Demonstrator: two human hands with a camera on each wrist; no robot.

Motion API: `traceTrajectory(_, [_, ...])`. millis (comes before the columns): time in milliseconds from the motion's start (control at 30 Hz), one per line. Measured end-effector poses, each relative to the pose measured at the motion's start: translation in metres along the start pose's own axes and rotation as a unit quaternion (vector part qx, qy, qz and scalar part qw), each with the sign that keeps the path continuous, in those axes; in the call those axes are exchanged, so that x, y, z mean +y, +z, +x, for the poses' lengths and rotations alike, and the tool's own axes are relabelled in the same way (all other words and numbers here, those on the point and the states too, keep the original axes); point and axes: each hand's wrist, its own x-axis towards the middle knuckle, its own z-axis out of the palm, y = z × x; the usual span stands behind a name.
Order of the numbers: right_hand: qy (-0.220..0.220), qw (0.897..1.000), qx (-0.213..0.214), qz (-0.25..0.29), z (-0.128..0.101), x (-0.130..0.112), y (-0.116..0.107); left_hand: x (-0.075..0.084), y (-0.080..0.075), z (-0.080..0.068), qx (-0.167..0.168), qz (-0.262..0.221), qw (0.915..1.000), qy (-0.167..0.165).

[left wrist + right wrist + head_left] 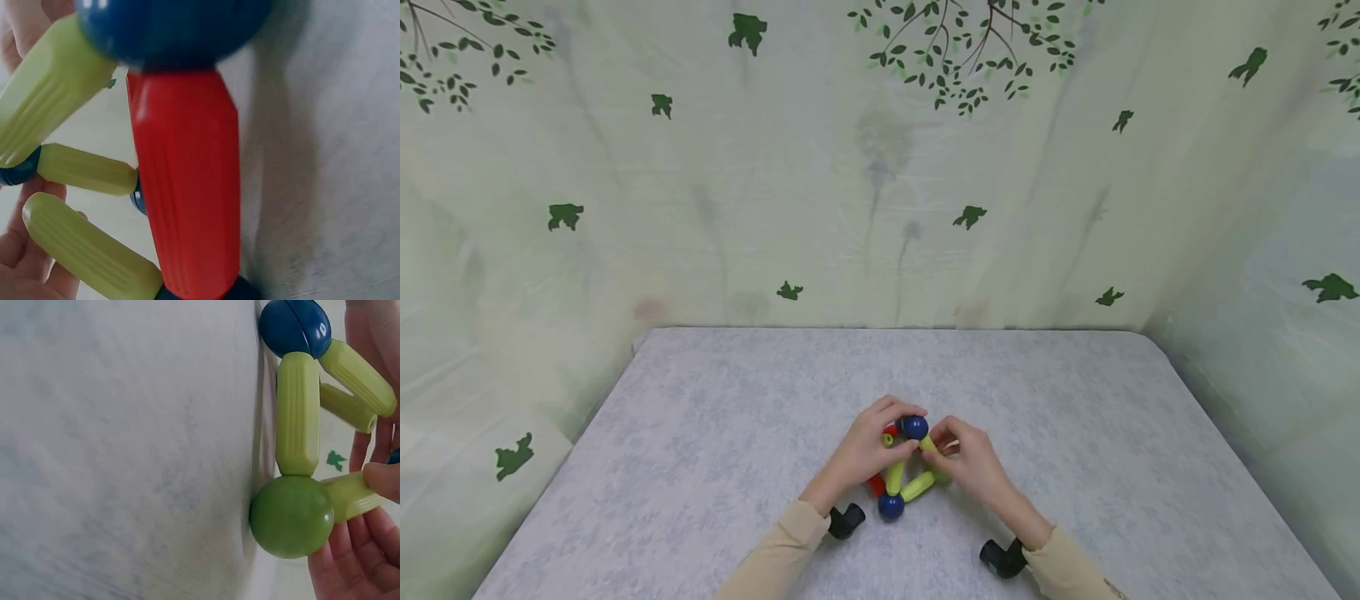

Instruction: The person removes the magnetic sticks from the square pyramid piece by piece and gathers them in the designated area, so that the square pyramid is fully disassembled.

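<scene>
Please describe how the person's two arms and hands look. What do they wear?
Both hands are bare: left hand, right hand. Each forearm wears a long beige fabric sleeve, ending at the wrist. A small black camera unit sits under the left wrist, and another under the right. No rings or gloves are visible.

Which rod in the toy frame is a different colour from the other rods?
The red rod, on the left hand's side; the other rods are yellow-green.

Both my arms wear long beige sleeves (775, 558) to the wrist. A small black camera mount (847, 522) is strapped under my left wrist, another black mount (1002, 558) under my right.
</scene>
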Motion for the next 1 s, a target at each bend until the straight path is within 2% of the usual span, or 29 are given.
traceTrajectory(300, [0.002,1.000,-0.024,0.013,-0.012,-0.010,0.001,-0.004,-0.006,-0.003,0.004,-0.028,0.9992,0.029])
traceTrajectory(433, [0.030,0.999,-0.021,0.032,-0.013,-0.008,-0.001,-0.004,-0.007,-0.004,-0.009,-0.035,0.9987,0.035])
traceTrajectory(567, [0.062,0.996,-0.013,0.060,-0.010,-0.004,-0.005,-0.004,-0.005,-0.006,-0.003,-0.037,0.9988,0.030])
traceTrajectory(633, [0.069,0.995,-0.006,0.071,-0.007,-0.002,-0.006,0.000,-0.006,-0.006,-0.001,-0.037,0.9989,0.028])
traceTrajectory(867, [0.051,0.993,-0.014,0.107,0.005,0.006,-0.004,0.033,-0.019,-0.005,-0.011,-0.053,0.9982,0.025])
traceTrajectory(1000, [0.051,0.994,-0.028,0.095,0.012,0.009,-0.001,0.035,-0.020,-0.007,-0.011,-0.061,0.9977,0.028])
